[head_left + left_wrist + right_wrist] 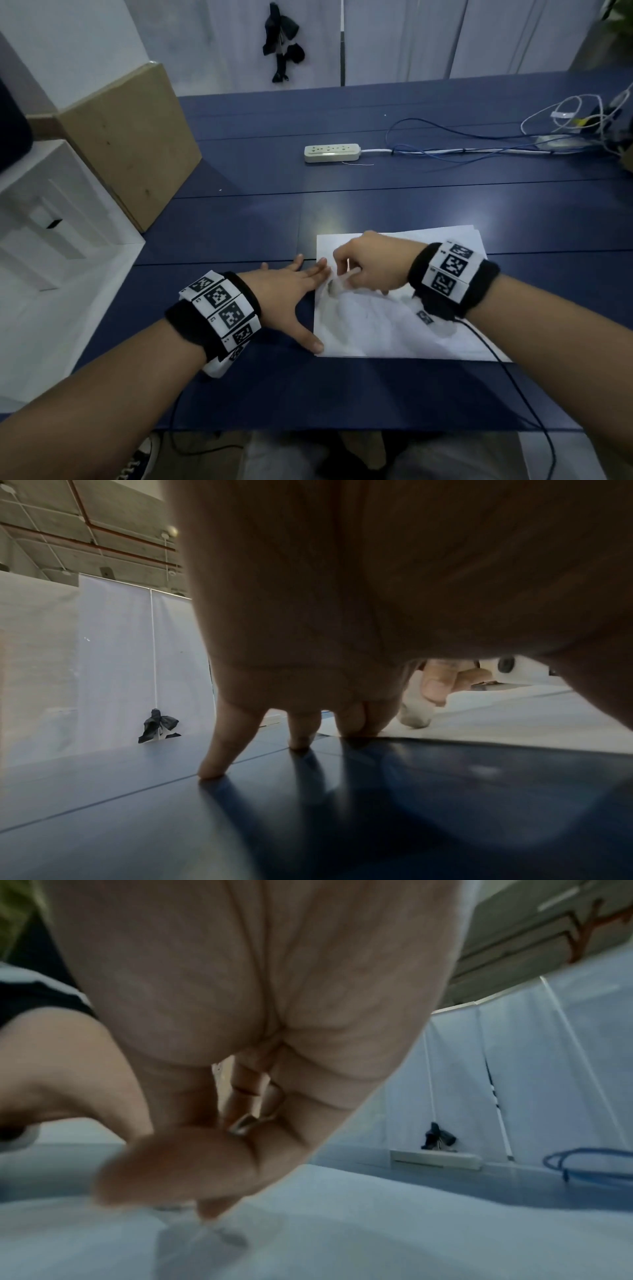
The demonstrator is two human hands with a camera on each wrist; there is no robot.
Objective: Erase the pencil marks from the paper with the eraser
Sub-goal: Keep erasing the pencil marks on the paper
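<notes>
Paper (pixel 394 329) lies on the blue desk (pixel 376 198), at 5 o'clock in the head view. The left hand (pixel 291 294) is spread flat, fingertips (pixel 356 723) pressed on the sheet's 9 o'clock edge. The right hand (pixel 370 263) is clenched around a pale eraser (pixel 416 710), seen only from the left wrist. One power strip (pixel 332 153) lies at 12 o'clock.

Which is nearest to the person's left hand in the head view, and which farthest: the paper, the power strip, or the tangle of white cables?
1. Paper: just right of the left hand, its fingertips at the sheet's edge.
2. Power strip: farther back, mid-table.
3. White cables: far right corner of the table.
</notes>
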